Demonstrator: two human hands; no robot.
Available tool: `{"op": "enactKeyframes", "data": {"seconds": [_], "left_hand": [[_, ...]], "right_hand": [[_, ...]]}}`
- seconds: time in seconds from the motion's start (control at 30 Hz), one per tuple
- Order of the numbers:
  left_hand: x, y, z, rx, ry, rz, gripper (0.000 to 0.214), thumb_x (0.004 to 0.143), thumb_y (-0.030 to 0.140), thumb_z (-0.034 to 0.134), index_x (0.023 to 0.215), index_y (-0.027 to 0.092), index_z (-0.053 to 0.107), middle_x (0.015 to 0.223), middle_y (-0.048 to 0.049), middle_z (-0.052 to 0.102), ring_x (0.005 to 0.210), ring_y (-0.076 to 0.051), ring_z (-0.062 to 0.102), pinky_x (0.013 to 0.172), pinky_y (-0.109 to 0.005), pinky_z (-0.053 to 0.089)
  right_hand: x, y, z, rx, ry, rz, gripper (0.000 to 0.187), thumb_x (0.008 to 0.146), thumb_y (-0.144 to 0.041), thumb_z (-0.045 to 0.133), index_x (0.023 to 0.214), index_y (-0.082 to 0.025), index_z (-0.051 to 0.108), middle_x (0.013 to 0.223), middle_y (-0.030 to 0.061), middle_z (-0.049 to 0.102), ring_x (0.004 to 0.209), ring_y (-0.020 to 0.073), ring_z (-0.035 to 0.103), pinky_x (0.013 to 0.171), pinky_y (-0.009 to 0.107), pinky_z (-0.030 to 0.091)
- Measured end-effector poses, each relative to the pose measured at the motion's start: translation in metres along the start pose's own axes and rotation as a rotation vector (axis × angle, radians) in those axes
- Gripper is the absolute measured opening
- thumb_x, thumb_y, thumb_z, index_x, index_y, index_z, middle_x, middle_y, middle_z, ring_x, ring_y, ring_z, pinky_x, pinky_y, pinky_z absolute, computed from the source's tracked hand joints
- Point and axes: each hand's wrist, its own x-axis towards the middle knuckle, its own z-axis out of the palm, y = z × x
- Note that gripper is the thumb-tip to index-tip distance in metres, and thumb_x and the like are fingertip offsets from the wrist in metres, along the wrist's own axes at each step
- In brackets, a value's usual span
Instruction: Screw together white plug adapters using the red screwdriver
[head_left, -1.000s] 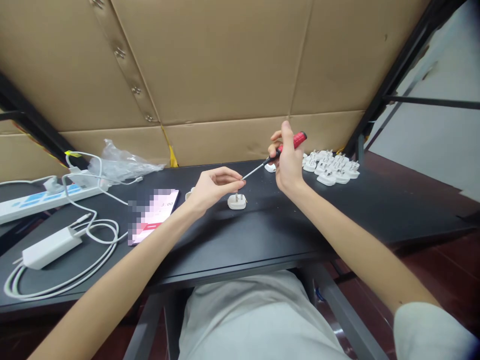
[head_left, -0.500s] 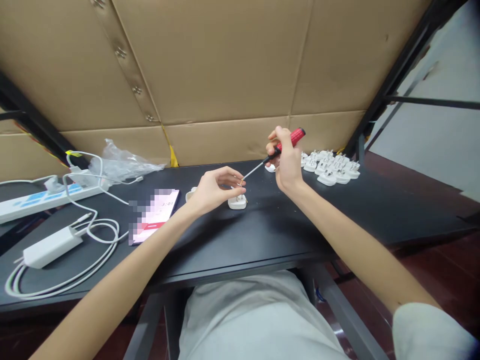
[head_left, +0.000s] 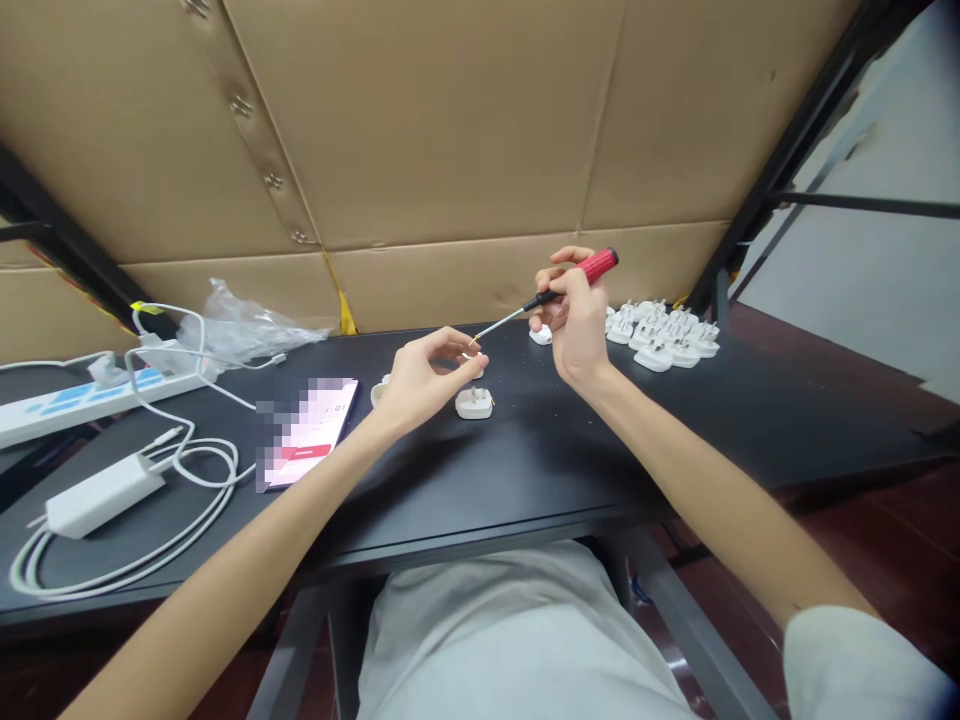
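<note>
"Brown cardboard (head_left: 450, 150) backs the black counter (head_left: 465, 480) — and the hands?"

"Right hand (head_left: 577, 335) fingers grasp a red-and-black-handled steel screwdriver (head_left: 536, 300); left hand (head_left: 424, 375) fingers curl at its tip — can't tell if gripping — near a white pronged plug (head_left: 473, 406) on the counter."

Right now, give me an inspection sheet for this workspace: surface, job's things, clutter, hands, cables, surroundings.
Surface: black tabletop, small specks near the middle.
Job's things: red-handled screwdriver; white plug, prongs up; group of white plugs, far right.
Clutter: lit phone; clear plastic bag.
Hands: left hand curled at a small white piece, grip unclear; right hand holding the screwdriver, tip near the left fingertips.
Cables: white cable looped by a white adapter; power strip, left.
Surroundings: cardboard panel behind; dark red floor.
</note>
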Motion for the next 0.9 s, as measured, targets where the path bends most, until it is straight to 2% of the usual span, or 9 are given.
{"op": "enactKeyframes", "data": {"seconds": [0.1, 0.3, 0.43, 0.57, 0.9], "left_hand": [[0.0008, 0.0001, 0.0012, -0.037, 0.026, -0.009, 0.039, 0.086, 0.057, 0.088, 0.103, 0.022, 0.083, 0.106, -0.0080, 0.085, 0.099, -0.028, 0.080, 0.080, -0.034, 0.064], [0.0024, 0.0014, 0.0024, -0.106, -0.010, -0.056, 0.047, 0.086, 0.066, 0.087, 0.102, 0.022, 0.086, 0.103, -0.0082, 0.086, 0.101, -0.029, 0.079, 0.082, -0.035, 0.065], [0.0024, -0.0005, 0.0023, -0.091, -0.016, -0.042, 0.040, 0.090, 0.060, 0.084, 0.099, 0.022, 0.087, 0.107, -0.0082, 0.087, 0.103, -0.029, 0.079, 0.086, -0.036, 0.065], [0.0019, -0.0010, 0.0023, -0.064, -0.014, -0.033, 0.032, 0.092, 0.054, 0.082, 0.098, 0.023, 0.089, 0.110, -0.0082, 0.088, 0.104, -0.029, 0.080, 0.089, -0.037, 0.064], [0.0021, -0.0002, 0.0020, -0.041, -0.022, -0.011, 0.036, 0.091, 0.058, 0.083, 0.095, 0.022, 0.088, 0.102, -0.0075, 0.087, 0.100, -0.029, 0.079, 0.090, -0.038, 0.063]], "right_hand": [[0.0000, 0.0003, 0.0000, -0.012, -0.009, 0.015, 0.040, 0.083, -0.048, 0.080, 0.104, -0.030, 0.050, 0.082, -0.0060, 0.059, 0.056, 0.0101, 0.049, 0.043, 0.023, 0.044], [0.0003, 0.0016, 0.0007, 0.018, -0.005, 0.030, 0.037, 0.082, -0.039, 0.081, 0.101, -0.029, 0.051, 0.080, -0.0085, 0.057, 0.049, 0.0065, 0.045, 0.040, 0.021, 0.042], [0.0016, 0.0027, 0.0003, 0.047, 0.019, 0.022, 0.034, 0.081, -0.032, 0.079, 0.099, -0.028, 0.051, 0.078, -0.0093, 0.058, 0.047, 0.0059, 0.046, 0.039, 0.021, 0.042], [0.0025, 0.0020, -0.0001, 0.023, 0.024, 0.044, 0.034, 0.079, -0.035, 0.078, 0.099, -0.029, 0.051, 0.078, -0.0098, 0.057, 0.047, 0.0056, 0.046, 0.039, 0.021, 0.042], [0.0024, 0.0023, -0.0012, -0.018, -0.038, 0.051, 0.037, 0.082, -0.040, 0.082, 0.100, -0.029, 0.052, 0.078, -0.0092, 0.060, 0.050, 0.0068, 0.050, 0.039, 0.021, 0.044]]}}
